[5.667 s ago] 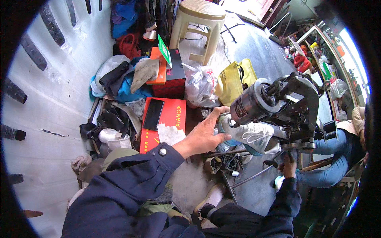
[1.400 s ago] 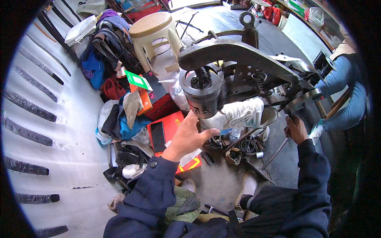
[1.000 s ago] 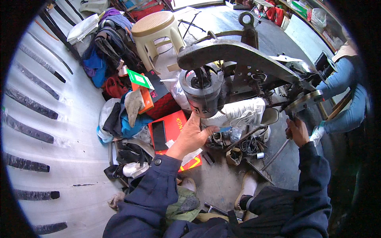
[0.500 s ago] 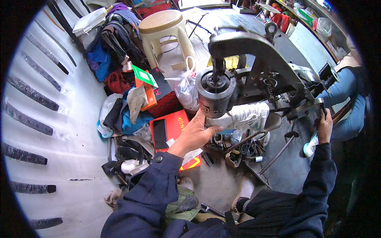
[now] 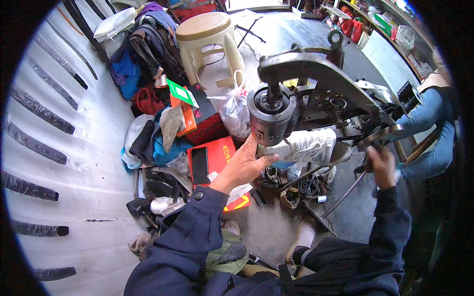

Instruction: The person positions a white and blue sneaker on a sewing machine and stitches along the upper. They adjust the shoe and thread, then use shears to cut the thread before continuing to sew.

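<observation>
A dark cast-metal sewing machine (image 5: 316, 74) stands in front of me, its round head (image 5: 272, 116) over a white lace-up sneaker (image 5: 311, 144). My left hand (image 5: 244, 165) grips the sneaker at the end under the head, thumb on the near side; some fingers are hidden behind it. The other end of the sneaker lies along the machine's lower arm. At the machine's right side my right hand (image 5: 381, 166), smeared by motion, is closed at the near edge of the hand wheel (image 5: 381, 135). The handle inside that fist is hidden.
A red box (image 5: 217, 158) with a black phone (image 5: 200, 165) lies left of my left hand. Beyond are a plastic bag (image 5: 234, 111) and a beige stool (image 5: 207, 39). Several shoes and cords lie under the machine. A person in jeans (image 5: 429, 118) sits at the right.
My right hand has swung left and nearer along with the wheel's handle, from the wheel's right edge to its near edge. The left hand and sneaker stay nearly in place.
</observation>
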The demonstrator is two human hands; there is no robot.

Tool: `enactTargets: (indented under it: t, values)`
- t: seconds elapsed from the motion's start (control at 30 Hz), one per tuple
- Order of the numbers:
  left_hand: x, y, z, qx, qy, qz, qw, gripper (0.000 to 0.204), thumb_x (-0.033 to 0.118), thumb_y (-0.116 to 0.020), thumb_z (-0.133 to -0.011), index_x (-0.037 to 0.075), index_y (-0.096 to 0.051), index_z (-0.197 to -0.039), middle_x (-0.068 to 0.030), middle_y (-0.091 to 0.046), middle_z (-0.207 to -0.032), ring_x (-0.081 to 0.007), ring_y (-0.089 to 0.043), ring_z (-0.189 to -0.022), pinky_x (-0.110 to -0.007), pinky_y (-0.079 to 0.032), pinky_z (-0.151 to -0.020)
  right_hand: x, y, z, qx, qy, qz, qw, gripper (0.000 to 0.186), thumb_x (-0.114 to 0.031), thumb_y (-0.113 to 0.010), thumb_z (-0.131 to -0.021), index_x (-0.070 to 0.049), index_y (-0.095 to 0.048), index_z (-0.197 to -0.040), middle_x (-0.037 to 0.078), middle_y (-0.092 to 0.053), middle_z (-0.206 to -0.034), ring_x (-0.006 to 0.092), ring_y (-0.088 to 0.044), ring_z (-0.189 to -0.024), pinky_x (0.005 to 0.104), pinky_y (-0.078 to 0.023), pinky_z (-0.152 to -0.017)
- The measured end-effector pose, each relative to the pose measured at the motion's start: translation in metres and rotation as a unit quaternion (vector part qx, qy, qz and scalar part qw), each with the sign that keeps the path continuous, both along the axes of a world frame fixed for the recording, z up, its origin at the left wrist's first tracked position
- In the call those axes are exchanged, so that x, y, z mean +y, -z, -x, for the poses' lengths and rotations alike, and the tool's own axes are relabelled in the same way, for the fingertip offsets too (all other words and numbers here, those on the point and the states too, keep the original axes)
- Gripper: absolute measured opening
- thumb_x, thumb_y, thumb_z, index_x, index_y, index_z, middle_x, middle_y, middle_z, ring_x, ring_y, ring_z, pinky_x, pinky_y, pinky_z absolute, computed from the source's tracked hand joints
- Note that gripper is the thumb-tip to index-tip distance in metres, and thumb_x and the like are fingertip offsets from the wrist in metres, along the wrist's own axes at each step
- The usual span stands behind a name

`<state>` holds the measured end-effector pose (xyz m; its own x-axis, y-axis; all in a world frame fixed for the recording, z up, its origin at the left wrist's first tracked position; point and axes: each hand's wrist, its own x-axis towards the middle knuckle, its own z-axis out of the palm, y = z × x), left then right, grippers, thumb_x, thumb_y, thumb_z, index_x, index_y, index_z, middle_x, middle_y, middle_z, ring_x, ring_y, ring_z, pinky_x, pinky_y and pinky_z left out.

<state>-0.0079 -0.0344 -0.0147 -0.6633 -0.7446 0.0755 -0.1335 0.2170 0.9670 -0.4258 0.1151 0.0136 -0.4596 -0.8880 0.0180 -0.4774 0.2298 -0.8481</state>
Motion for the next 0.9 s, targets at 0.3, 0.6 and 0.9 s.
enactTargets:
  t: [0.3, 0.6, 0.9]
  values:
    - [0.000, -0.003, 0.000, 0.010, -0.010, -0.018, 1.000, 0.064, 0.024, -0.072, -0.098, 0.007, -0.042, -0.151, -0.0124, -0.055, -0.144, -0.0233, -0.051, -0.132, -0.038, -0.038, -0.113, 0.005, 0.031, 0.124, 0.386, 0.104, 0.067, 0.914, 0.024, -0.026, -0.059, -0.105, -0.004, -0.063, -0.113, 0.006, -0.062, -0.081, 0.0175, -0.063, -0.074, 0.0297, -0.049, -0.069]
    - [-0.001, 0.005, 0.003, 0.048, -0.019, -0.007, 0.999, 0.050, 0.031, -0.072, -0.098, 0.006, -0.056, -0.138, -0.0108, -0.066, -0.129, -0.0223, -0.061, -0.117, -0.039, -0.048, -0.102, 0.001, 0.028, 0.007, -0.035, -0.006, -0.133, 0.990, 0.028, -0.025, -0.066, -0.100, 0.001, -0.067, -0.110, 0.006, -0.064, -0.081, 0.0173, -0.061, -0.064, 0.0346, -0.050, -0.059]
    - [-0.001, -0.004, -0.001, -0.001, -0.037, 0.008, 0.999, 0.055, 0.040, -0.070, -0.098, 0.005, -0.056, -0.139, -0.0132, -0.066, -0.131, -0.0244, -0.060, -0.121, -0.041, -0.046, -0.105, 0.009, -0.001, 0.110, 0.150, 0.133, 0.077, 0.977, 0.022, -0.027, -0.054, -0.107, -0.007, -0.064, -0.107, -0.001, -0.057, -0.076, 0.0088, -0.052, -0.064, 0.0259, -0.039, -0.056]
